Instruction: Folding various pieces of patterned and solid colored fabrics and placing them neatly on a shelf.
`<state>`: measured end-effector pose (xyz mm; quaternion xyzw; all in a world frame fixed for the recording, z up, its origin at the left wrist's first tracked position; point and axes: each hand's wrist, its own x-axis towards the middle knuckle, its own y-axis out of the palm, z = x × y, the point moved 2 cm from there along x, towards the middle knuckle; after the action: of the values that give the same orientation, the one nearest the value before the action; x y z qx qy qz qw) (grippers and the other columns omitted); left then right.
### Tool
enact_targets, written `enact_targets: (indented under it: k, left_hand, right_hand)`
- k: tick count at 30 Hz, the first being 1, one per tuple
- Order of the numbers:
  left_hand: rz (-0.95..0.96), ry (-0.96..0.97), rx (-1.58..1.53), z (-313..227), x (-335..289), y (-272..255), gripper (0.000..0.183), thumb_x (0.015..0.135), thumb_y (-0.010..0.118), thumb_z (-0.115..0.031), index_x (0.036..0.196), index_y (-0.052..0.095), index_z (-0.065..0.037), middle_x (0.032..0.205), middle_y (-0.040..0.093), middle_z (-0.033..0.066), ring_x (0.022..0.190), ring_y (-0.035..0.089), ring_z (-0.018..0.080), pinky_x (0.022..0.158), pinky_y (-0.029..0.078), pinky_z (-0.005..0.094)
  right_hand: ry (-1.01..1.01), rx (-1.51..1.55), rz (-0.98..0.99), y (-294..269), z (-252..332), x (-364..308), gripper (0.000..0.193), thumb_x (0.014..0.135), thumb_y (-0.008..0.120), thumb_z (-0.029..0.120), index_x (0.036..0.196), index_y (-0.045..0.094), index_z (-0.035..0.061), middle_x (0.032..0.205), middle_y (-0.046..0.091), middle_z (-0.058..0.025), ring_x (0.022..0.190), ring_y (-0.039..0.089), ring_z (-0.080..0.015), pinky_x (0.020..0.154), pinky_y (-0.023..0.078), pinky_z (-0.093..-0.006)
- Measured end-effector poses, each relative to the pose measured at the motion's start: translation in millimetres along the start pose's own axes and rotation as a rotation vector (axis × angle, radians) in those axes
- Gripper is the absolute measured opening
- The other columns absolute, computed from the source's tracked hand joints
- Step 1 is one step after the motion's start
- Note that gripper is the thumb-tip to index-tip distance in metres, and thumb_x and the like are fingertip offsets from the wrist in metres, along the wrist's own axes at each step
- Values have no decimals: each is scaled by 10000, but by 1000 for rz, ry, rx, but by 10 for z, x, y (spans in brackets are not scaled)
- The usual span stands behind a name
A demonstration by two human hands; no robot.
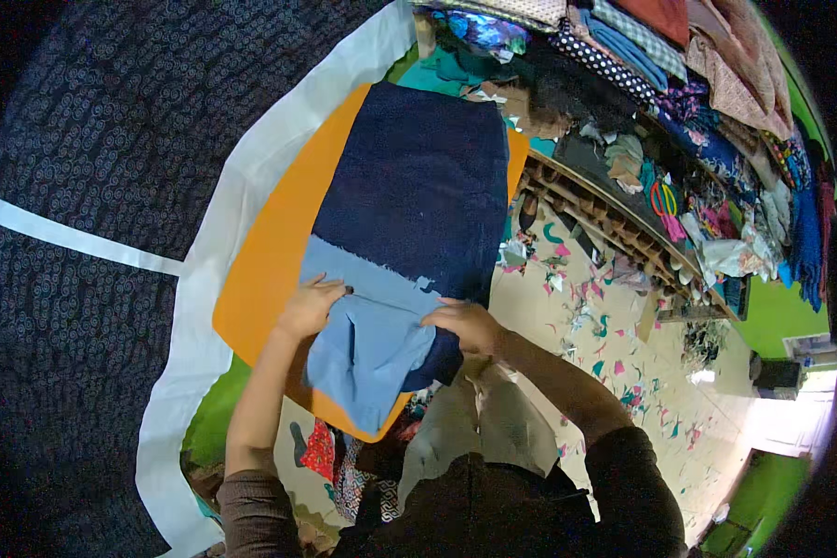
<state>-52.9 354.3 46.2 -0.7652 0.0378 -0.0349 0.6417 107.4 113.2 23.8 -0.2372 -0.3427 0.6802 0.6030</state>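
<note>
A light blue cloth (372, 349) lies over a dark navy cloth (418, 177), its upper edge frayed and a fold running across it. Both rest on an orange board-like surface (260, 246) with rounded ends. My left hand (312, 307) grips the blue cloth at the left end of the fold, fingers bent. At the fold's right end, my right hand (467, 325) pinches the same cloth between thumb and fingers. Between my hands the fabric is drawn fairly straight, while below it hangs loose and wrinkled toward the board's near end.
To the left hangs a dark patterned curtain (93, 139) with a white border. Shelves of folded fabrics (614, 56) stand at the far right, with orange-handled scissors (662, 200) among them. Colourful scraps litter the tiled floor (614, 353). A red printed cloth (319, 451) lies below the board.
</note>
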Motion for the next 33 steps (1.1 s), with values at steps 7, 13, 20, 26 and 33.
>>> enact_targets:
  k: [7, 13, 20, 26, 33]
  left_hand:
    - [297, -304, -927, -38, 186, -552, 261, 767, 566, -172, 997, 605, -56, 892, 638, 56, 810, 577, 132, 727, 462, 293]
    - [284, -962, -1015, 494, 646, -124, 605, 789, 566, -507, 1094, 548, 16, 1106, 561, 138, 979, 541, 189, 818, 439, 304]
    - [-281, -928, -901, 459, 25, 172, 636, 813, 525, -527, 1068, 530, 56, 1059, 566, 183, 1007, 528, 243, 851, 409, 349]
    - [-391, -969, -876, 443, 52, 281, 366, 865, 502, -294, 1001, 549, 43, 916, 603, 233, 887, 578, 339, 808, 435, 373]
    - [-493, -662, -19, -207, 271, -7, 511, 816, 544, -326, 1230, 434, -47, 1254, 440, 181, 1140, 424, 334, 947, 319, 453]
  right_hand:
    - [17, 680, -269, -943, -188, -129, 322, 747, 600, 52, 1064, 543, 40, 1006, 603, -46, 921, 570, -194, 821, 443, -339]
    - [878, 1167, -580, -1060, -851, 201, 455, 750, 636, 321, 1037, 563, -25, 872, 621, -92, 703, 582, -166, 620, 468, -267]
    - [1009, 874, -661, -884, -796, -5, 572, 787, 618, 434, 1124, 510, -15, 777, 521, -17, 748, 508, -147, 673, 404, -257]
    - [738, 1038, -733, -644, -1036, -225, 289, 867, 551, 286, 944, 554, 7, 869, 565, 21, 736, 487, -97, 682, 394, -257]
    - [626, 46, -974, -691, -811, -278, 367, 842, 541, 226, 1154, 506, 37, 1062, 554, -176, 999, 526, -315, 870, 396, -335]
